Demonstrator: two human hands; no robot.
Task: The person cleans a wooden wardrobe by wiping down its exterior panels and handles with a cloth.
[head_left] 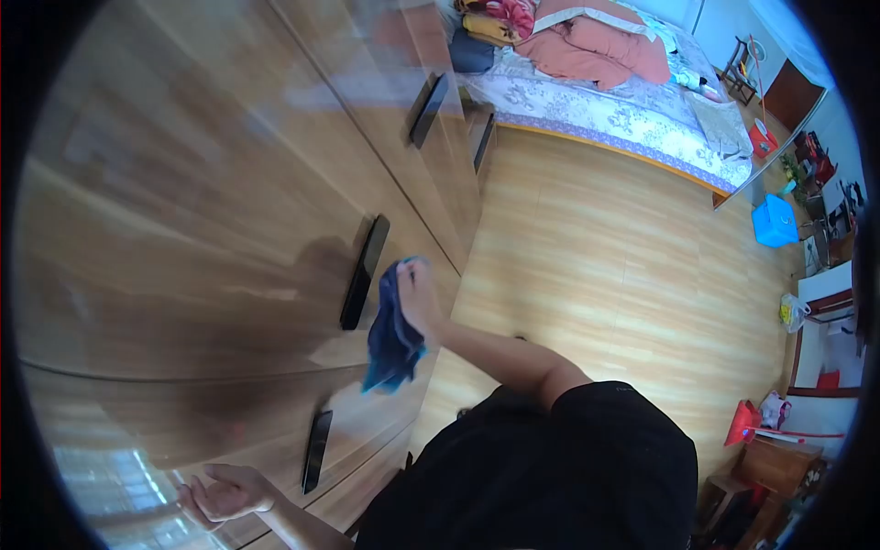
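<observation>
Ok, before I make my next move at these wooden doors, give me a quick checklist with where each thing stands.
1. Right hand has the cloth in its grip: ok.
2. Cloth spread flat: not ok, it hangs bunched.
3. Cloth damp enough to wipe: cannot tell.
4. Middle black handle uncovered: ok, the cloth is beside it, not over it.
5. Left hand holding nothing: ok, the palm is open and nothing shows in it.
6. Left hand resting on a door for support: cannot tell; contact isn't clear from this angle.
</observation>
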